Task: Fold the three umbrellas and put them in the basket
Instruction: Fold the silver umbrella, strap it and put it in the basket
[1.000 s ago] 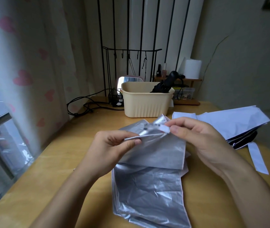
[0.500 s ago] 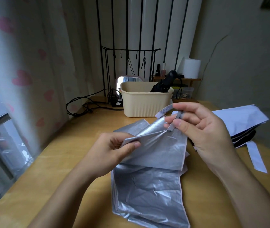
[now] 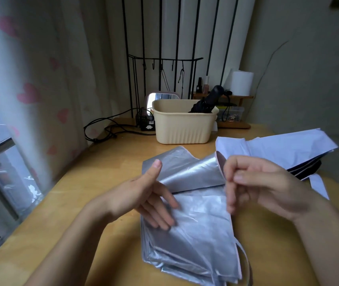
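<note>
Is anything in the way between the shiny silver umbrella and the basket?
Nothing visible does. Only bare table lies between the silver umbrella and the basket. The white umbrella lies off to the right, and the black umbrella already inside leans at the basket's right end.

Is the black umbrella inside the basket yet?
Yes, it's in. The black umbrella leans inside the beige basket, its handle sticking up over the rim.

Left grip and right grip on bare forearms, uncovered to the frame's edge; fingernails short and plain.
</note>
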